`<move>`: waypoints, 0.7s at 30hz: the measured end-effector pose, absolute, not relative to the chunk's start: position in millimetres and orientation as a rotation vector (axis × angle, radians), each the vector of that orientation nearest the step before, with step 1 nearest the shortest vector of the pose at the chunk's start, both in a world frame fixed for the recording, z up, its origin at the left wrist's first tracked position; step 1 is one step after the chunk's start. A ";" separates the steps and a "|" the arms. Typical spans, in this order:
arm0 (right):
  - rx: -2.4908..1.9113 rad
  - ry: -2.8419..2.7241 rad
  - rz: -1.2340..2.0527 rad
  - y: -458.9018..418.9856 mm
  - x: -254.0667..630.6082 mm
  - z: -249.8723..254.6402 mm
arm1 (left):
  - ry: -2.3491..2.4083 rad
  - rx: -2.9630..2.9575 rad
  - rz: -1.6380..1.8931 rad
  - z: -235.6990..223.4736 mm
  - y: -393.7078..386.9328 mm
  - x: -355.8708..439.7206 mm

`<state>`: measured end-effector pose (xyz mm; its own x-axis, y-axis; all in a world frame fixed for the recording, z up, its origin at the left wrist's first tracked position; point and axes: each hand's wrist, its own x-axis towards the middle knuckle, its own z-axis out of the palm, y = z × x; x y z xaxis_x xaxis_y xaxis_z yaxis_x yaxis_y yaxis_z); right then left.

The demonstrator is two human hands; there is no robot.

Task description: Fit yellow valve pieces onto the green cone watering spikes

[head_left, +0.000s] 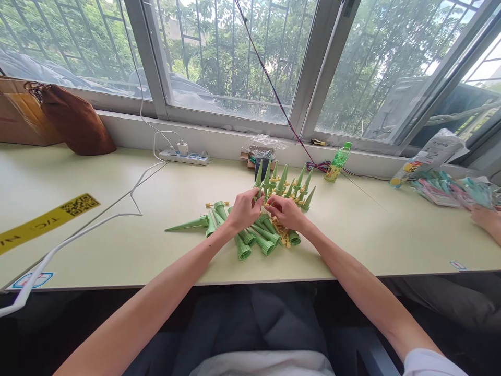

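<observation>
My left hand (245,210) is closed round a green plastic watering spike (259,175), whose pointed end rises above the fingers. My right hand (287,211) pinches a small yellow piece right beside it, partly hidden by the fingertips. Behind the hands, several green spikes (281,183) stand point up, with yellow pieces fitted at their sides. Loose green spikes (266,245) lie in a heap below and between my forearms, open ends toward me. Small yellow pieces (285,236) are piled under my right wrist. One spike (188,224) lies at the heap's left, pointing left.
A power strip (185,156) with a white cable lies by the window sill. A green-capped bottle (338,163) stands at the back right. Plastic-bagged items (450,189) and another person's hand (486,220) are at far right. A brown pouch (74,120) leans at left.
</observation>
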<state>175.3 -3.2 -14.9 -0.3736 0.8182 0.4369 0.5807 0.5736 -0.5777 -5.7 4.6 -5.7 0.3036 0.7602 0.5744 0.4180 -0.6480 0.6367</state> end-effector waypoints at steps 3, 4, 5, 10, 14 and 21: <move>-1.102 -2.104 0.434 -3.2 175.4 -14.6 | 1.028 2.166 1.257 -6.1 4.5 -5.8; -1.102 -2.107 0.437 -3.3 175.5 -14.6 | 1.019 2.154 1.253 -6.3 4.5 -5.8; -1.103 -2.109 0.438 -3.4 175.6 -14.5 | 1.011 2.144 1.251 -6.5 4.6 -5.8; -1.125 -2.110 0.418 -4.6 175.4 -13.9 | 1.000 2.127 1.249 -6.3 4.9 -5.9; -1.121 -2.092 0.416 -4.5 175.2 -14.1 | 1.016 2.126 1.264 -5.2 4.5 -5.6; -1.080 -2.103 0.465 -3.4 175.7 -15.2 | 1.000 2.112 1.249 -5.5 4.2 -5.4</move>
